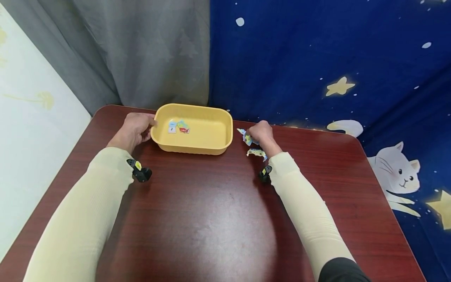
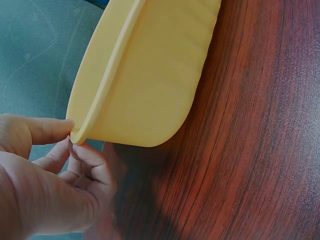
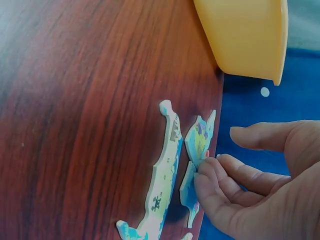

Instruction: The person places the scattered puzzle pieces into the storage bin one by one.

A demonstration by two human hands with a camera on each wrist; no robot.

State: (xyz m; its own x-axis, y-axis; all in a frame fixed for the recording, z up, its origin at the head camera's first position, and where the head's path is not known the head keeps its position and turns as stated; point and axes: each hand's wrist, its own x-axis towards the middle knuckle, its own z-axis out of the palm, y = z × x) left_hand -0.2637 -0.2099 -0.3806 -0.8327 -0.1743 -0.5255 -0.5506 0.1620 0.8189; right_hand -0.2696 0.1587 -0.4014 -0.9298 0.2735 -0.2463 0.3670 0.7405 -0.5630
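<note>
My left hand (image 1: 135,126) pinches the left rim of a yellow plastic bin (image 1: 193,150), thumb on one side and fingers on the other, as the left wrist view shows. Inside the bin, toward its left end, lie a small pale blue and white piece (image 1: 172,127) and a green and red piece (image 1: 183,127). To the right of the bin, the fingertips of my right hand (image 3: 255,182) touch thin, colourfully printed puzzle pieces (image 3: 197,137) near the table's far edge; the thumb stands apart. A longer, pale puzzle piece (image 3: 162,185) lies beside them.
The dark red wooden table (image 1: 204,203) spreads toward me, its far edge just behind the bin. Behind it hang a grey curtain (image 1: 155,51) and a blue curtain (image 1: 282,58) with stars and a cat. A white wall (image 1: 28,117) stands at the left.
</note>
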